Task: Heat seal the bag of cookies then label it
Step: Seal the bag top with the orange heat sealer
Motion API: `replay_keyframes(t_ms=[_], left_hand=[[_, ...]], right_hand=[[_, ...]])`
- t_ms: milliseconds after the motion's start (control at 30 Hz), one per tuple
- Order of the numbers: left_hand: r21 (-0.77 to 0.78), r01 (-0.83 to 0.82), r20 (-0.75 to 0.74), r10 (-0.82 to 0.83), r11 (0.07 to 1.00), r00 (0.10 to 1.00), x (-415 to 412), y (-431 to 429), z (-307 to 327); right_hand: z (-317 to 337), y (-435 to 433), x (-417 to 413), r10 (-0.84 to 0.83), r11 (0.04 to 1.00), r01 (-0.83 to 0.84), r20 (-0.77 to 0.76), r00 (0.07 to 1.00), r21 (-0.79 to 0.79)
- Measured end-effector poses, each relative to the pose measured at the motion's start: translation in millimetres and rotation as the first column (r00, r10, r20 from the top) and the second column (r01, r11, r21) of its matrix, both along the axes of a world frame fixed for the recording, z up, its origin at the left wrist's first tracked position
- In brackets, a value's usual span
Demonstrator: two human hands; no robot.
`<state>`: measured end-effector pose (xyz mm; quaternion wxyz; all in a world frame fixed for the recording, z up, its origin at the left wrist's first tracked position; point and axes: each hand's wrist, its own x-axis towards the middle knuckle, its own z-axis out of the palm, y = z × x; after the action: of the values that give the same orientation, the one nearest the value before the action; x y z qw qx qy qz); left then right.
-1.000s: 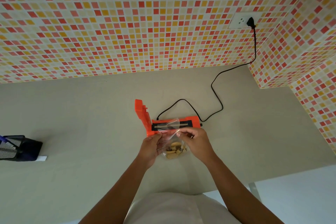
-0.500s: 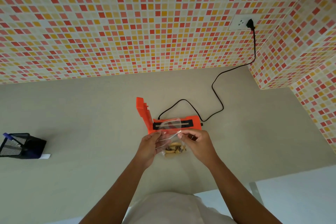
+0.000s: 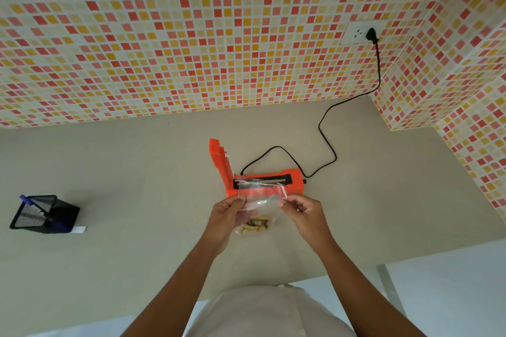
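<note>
A clear plastic bag [image 3: 260, 200] with small brown and tan cookies [image 3: 254, 226] at its bottom is held up between my hands. My left hand [image 3: 226, 213] pinches its left edge and my right hand [image 3: 302, 212] pinches its right edge. The bag's open top lies over the black sealing strip of the orange heat sealer [image 3: 273, 180]. The sealer's lid [image 3: 219, 164] stands raised at its left end. A white label [image 3: 78, 230] peeks out beside the pen holder at the far left.
The sealer's black cord [image 3: 325, 128] runs over the grey counter [image 3: 137, 172] to a wall socket [image 3: 358, 33]. A black mesh pen holder [image 3: 43, 215] with a blue pen stands at the left. Tiled walls close the back and right. The counter's front edge is near my body.
My hands have drawn apart along the bag's top, flattening and stretching it, and the bag's mouth now reaches over the sealing strip.
</note>
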<state>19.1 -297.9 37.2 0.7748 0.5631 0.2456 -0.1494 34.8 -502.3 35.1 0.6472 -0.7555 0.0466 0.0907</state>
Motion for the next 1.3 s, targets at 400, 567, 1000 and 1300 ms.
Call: replay_keyframes(t_ms=[400,567,1000,1300], left_hand=[[0.025,-0.078,0.013,0.077,0.997,0.997,-44,59,3],[0.026,-0.075,-0.012,0.076,0.997,0.997,-60,102,4],[-0.024,-0.03,-0.053,0.029,0.999,0.998,-76,252,-4],[-0.017,0.033,-0.133,-0.035,0.999,0.991,-60,318,-10]], right_hand=[[-8,61,-24,0.06,0.997,-0.057,-0.064,0.996,0.055],[-4,108,-30,0.073,0.997,-0.069,-0.119,0.99,0.036],[-6,260,-38,0.006,1.0,-0.008,-0.176,0.984,-0.014],[-10,325,-31,-0.044,0.999,0.033,-0.306,0.951,-0.041]])
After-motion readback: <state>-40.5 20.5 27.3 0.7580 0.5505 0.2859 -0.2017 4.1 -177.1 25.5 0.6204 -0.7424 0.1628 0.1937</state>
